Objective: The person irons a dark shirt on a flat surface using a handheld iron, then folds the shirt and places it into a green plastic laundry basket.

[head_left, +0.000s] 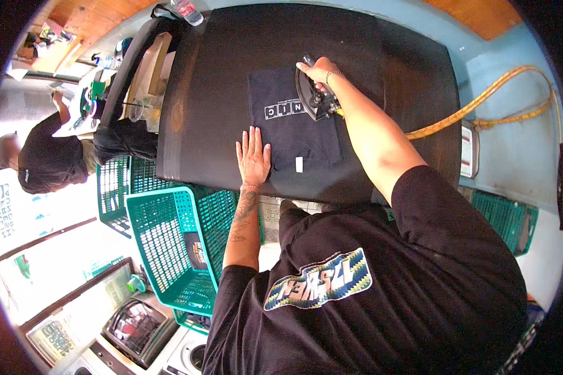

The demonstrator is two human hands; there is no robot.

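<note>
A dark folded T-shirt point(286, 129) lies flat on the black padded ironing table point(216, 84). White printed squares with letters cross its middle, and a small white label point(299, 164) sits close to its near edge. My right hand point(320, 72) grips the handle of a steam iron point(315, 98), whose soleplate rests over the shirt's right part and covers some of the print. Flat at the shirt's lower left edge lies my left hand point(253, 157), palm down with the fingers a little apart, holding nothing.
A yellow braided hose point(450, 119) runs off the table's right side and loops by the wall. Green plastic baskets point(166, 253) stand below left, one holding a dark item. A water bottle point(187, 11) is at the far left corner. Another person point(51, 154) works at left.
</note>
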